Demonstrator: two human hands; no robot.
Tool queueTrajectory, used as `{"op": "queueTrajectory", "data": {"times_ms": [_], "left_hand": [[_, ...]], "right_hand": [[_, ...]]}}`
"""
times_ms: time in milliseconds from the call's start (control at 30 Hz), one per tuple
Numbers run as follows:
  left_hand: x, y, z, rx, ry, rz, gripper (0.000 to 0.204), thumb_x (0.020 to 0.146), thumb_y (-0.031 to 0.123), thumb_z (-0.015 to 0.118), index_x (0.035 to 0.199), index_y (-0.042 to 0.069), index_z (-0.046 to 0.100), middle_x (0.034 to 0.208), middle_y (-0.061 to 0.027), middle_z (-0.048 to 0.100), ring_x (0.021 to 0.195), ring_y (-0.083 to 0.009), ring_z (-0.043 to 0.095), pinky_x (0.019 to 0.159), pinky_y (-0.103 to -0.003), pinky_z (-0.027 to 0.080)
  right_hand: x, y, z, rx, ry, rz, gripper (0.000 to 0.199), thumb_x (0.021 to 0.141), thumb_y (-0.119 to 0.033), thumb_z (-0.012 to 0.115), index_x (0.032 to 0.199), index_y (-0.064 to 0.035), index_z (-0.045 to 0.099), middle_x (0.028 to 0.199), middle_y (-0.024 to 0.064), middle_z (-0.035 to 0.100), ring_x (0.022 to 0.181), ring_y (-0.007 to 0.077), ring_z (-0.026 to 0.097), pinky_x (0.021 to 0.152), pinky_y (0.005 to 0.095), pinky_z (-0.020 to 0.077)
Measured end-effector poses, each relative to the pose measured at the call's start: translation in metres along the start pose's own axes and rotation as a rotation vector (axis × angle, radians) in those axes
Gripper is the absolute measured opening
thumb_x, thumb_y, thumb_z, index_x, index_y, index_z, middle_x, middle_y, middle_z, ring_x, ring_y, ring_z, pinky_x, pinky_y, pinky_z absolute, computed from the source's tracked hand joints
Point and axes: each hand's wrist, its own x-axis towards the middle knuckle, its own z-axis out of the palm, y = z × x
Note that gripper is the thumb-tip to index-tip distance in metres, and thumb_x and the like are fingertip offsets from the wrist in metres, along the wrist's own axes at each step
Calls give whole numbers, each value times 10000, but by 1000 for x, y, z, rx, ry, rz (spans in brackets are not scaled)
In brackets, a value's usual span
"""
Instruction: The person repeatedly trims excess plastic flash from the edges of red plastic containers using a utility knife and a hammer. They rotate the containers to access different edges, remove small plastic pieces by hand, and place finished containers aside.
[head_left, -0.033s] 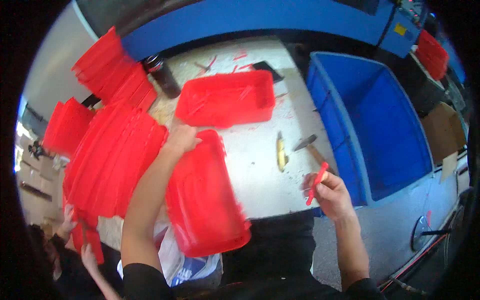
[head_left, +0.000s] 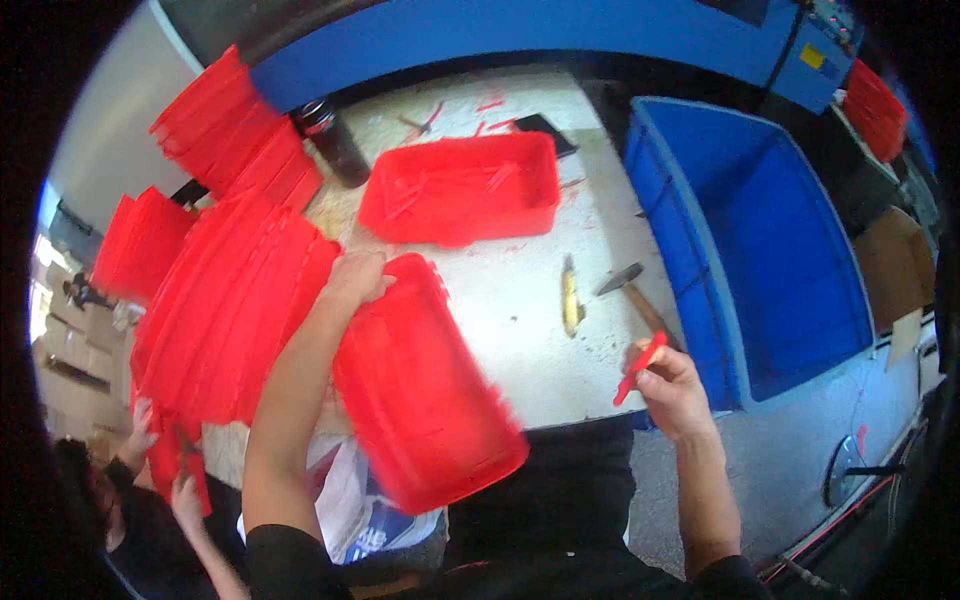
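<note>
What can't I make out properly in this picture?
All in the head view:
Hammer: handle end hidden behind the right hand.
Red stick in that hand: too blurred to identify.
Held tray: right edge blurred.
Bag: partly hidden by that tray and the left forearm.

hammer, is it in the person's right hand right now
No, the right hand holds a thin red piece, while the hammer lies on the table.
</note>
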Motion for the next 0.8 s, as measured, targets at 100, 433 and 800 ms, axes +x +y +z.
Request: {"op": "queueTrajectory", "data": {"times_ms": [100, 433, 800], "left_hand": [[-47, -42, 48, -185, -27, -166, 507, 891, 353, 688, 1260, 18, 590, 1115, -264, 676, 1048, -417, 653, 890, -499, 519], [-183, -9, 39, -409, -226, -386, 418, 890, 248, 700, 1197, -18, 601, 1078, -260, 678, 1018, -407, 663, 879, -475, 521], [-47, 161, -23, -405, 546, 1022, 460, 831, 67, 664, 1282, 32, 578, 1381, -181, 548, 1369, -353, 450, 1164, -458, 350]], "right_hand": [[-11, 10, -12, -125, 171, 124, 91, 938, -82, 662, 1005, -27, 687, 877, 32, 673, 697, 77, 561, 613, 234, 441], [3, 15, 6, -167, -4, 124, 237, 966, -15, 497, 1183, 27, 583, 963, 111, 652, 754, 118, 623, 631, 249, 491], [24, 22, 20, -576, 265, 246, 175, 1050, -147, 489, 973, -34, 598, 706, -28, 512, 612, 48, 459, 550, 224, 382]]}}
